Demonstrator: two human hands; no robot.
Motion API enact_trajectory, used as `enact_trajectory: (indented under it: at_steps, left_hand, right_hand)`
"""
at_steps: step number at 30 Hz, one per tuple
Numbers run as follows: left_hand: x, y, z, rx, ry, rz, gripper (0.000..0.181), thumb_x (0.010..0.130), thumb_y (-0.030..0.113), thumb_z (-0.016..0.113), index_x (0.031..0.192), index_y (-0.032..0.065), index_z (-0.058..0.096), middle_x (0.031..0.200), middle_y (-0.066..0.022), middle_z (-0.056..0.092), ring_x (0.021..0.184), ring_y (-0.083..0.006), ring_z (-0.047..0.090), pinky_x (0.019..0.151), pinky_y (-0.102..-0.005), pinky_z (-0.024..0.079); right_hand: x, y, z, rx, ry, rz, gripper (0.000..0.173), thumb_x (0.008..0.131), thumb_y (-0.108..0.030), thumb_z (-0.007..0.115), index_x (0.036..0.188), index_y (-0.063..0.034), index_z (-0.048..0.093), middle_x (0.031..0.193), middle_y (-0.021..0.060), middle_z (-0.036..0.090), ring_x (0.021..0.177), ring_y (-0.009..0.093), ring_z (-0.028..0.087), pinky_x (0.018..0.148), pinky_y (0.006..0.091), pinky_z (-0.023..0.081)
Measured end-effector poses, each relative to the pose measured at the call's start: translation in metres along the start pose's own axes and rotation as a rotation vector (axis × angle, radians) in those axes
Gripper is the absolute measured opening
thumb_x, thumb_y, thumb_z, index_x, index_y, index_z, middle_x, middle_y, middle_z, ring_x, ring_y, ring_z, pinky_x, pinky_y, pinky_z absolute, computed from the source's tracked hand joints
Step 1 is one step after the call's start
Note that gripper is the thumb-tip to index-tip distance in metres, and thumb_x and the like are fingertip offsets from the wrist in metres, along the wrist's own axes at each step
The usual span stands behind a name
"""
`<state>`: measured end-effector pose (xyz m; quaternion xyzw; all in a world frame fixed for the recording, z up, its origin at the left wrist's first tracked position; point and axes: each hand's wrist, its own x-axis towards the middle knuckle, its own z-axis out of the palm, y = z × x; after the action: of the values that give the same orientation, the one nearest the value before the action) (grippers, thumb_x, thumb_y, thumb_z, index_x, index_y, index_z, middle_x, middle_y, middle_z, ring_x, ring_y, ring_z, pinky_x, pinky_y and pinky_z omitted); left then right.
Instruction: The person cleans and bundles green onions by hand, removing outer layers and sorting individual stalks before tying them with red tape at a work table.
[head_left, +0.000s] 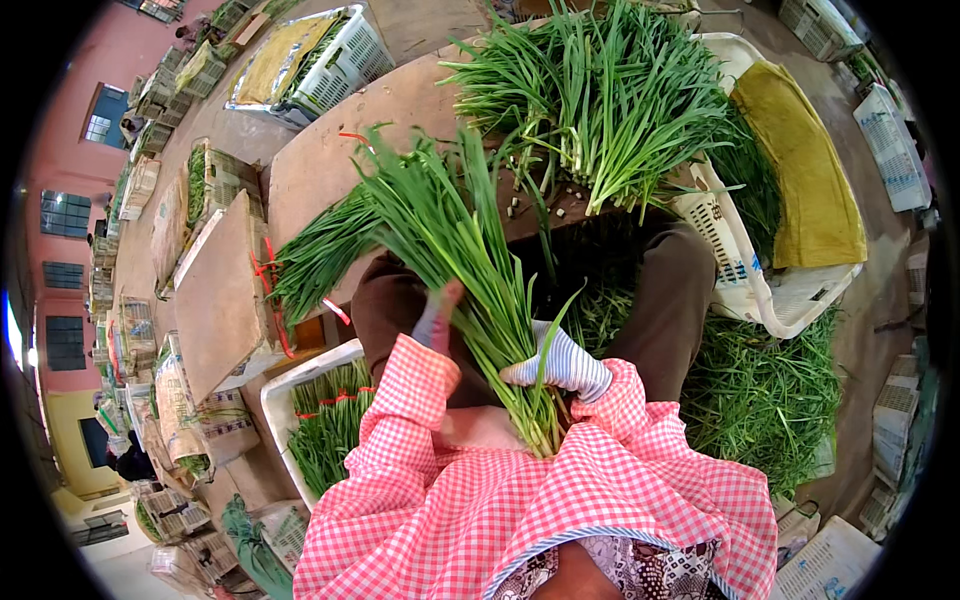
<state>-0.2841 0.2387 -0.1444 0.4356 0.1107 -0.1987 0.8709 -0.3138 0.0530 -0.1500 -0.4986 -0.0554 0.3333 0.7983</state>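
Observation:
My right hand (566, 361), in a striped glove, is closed around the lower stalks of a bunch of long green leafy stalks, perhaps garlic greens (480, 262), whose pale ends point at my lap. My left hand (440, 311), gloved with a bare thumb or fingertip showing, is blurred against the bunch's left side; whether it grips is unclear. Beyond, a large pile of the same greens (600, 112) lies on a wooden board (322, 165), with small cut stalk pieces near its edge. A smaller bunch (322, 255) rests on the board's left part, beside red ties (277, 300).
A white plastic crate (281, 420) with red-tied greens stands at my left. Another crate (757, 292), partly covered by yellow cloth (810, 172), stands at the right. Loose leaves (757, 405) heap beside my right leg. Several crates and a few people are farther off at the left.

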Motion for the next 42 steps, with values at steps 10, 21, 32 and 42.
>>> enact_trajectory:
  at_steps: [10,21,32,42]
  left_hand:
    - [0.051,0.124,0.063,0.446,-0.408,0.901,0.037,0.083,0.002,0.054,0.118,-0.0063,0.047,0.117,-0.0130,0.054,0.102,-0.0229,0.055,0.090,-0.0361,0.046]
    - [0.079,0.178,0.106,0.850,-0.220,0.986,0.037,0.066,0.020,0.079,0.095,0.0015,0.066,0.086,-0.0058,0.066,0.079,-0.0130,0.062,0.069,-0.0277,0.051]
    - [0.094,0.208,0.092,0.872,-0.151,0.923,0.046,0.070,0.011,0.076,0.110,0.0030,0.057,0.103,-0.0121,0.060,0.091,-0.0183,0.059,0.078,-0.0273,0.050]
    - [0.062,0.212,0.093,0.904,-0.036,0.901,0.055,0.070,0.007,0.074,0.119,0.0043,0.051,0.112,-0.0107,0.058,0.097,-0.0171,0.057,0.082,-0.0289,0.048]
  right_hand:
    - [0.071,-0.095,0.002,-0.414,-0.102,-0.462,0.071,0.058,-0.011,0.083,0.121,-0.0019,0.050,0.107,0.0051,0.063,0.094,0.012,0.057,0.084,0.0289,0.047]
    - [0.149,-0.205,-0.011,-1.121,0.115,-0.679,0.066,0.057,-0.039,0.082,0.109,-0.0049,0.059,0.095,0.0107,0.066,0.086,0.023,0.063,0.075,0.0322,0.051]
    - [0.157,-0.212,0.022,-1.386,0.245,-0.696,0.064,0.061,-0.041,0.080,0.108,-0.0025,0.058,0.096,0.0110,0.065,0.088,0.019,0.063,0.076,0.0308,0.052]
    - [0.172,-0.225,0.052,-1.465,0.158,-0.931,0.045,0.069,-0.041,0.068,0.098,-0.0070,0.061,0.082,0.0144,0.064,0.080,0.031,0.062,0.070,0.0373,0.050]
